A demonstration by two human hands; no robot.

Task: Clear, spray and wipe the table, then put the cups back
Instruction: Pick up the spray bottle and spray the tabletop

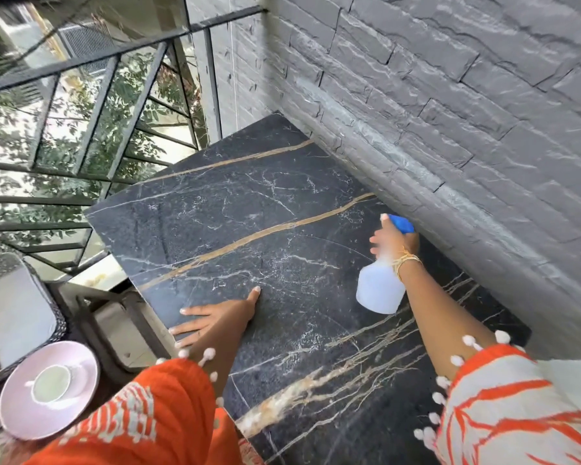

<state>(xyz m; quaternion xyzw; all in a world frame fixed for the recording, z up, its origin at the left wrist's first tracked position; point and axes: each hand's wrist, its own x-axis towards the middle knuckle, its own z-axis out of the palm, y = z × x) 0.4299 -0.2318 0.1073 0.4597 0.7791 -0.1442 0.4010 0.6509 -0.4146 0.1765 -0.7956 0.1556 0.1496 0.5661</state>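
Overhead, right hand [394, 241] grips spray bottle [379, 290]; left hand [215, 318] flat on table [249, 213].

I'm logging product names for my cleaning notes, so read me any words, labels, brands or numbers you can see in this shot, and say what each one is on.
None can be read.
Spray bottle, held in the right hand: plain translucent body, no label visible.
Cup on the pink plate: no print visible.
Marble table: veins only, no writing.

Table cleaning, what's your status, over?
Left hand flat on table. Right hand grips spray bottle. Cup on plate, off table.
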